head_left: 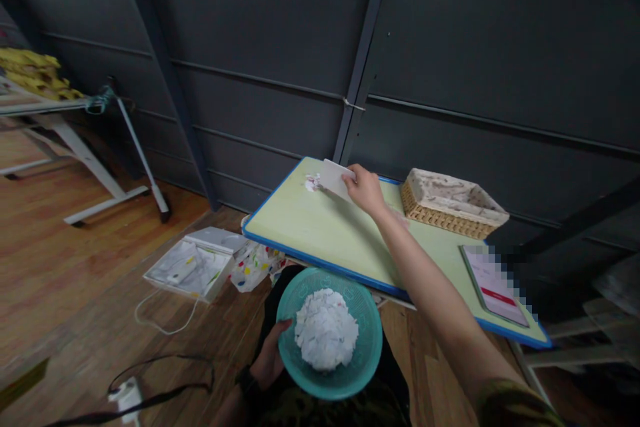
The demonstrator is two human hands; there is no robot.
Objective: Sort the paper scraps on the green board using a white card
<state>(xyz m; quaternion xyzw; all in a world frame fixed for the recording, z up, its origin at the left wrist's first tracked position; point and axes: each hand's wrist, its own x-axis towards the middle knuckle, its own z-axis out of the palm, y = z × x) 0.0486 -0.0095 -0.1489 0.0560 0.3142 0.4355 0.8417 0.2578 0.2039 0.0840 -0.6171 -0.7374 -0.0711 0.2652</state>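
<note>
My left hand (271, 355) grips the rim of a teal plastic basket (370, 353), with the thumb over its edge. A heap of small white paper scraps (327, 330) fills the middle of that basket, which sits low in front of my body. Out over the pale green tabletop (300, 220), my right hand (365, 188) is closed on a flat white card (336, 179). The card is tilted, its lower edge close to the tabletop. Just left of it lies a little pile of white scraps (313, 182), some with reddish marks.
A lined wicker basket (445, 217) and a phone (493, 285) rest on the table's right side. On the floor at left are an open white box (193, 267), a spotted plastic bag (253, 267) and a power strip (127, 400). Dark metal panels (270, 27) stand behind.
</note>
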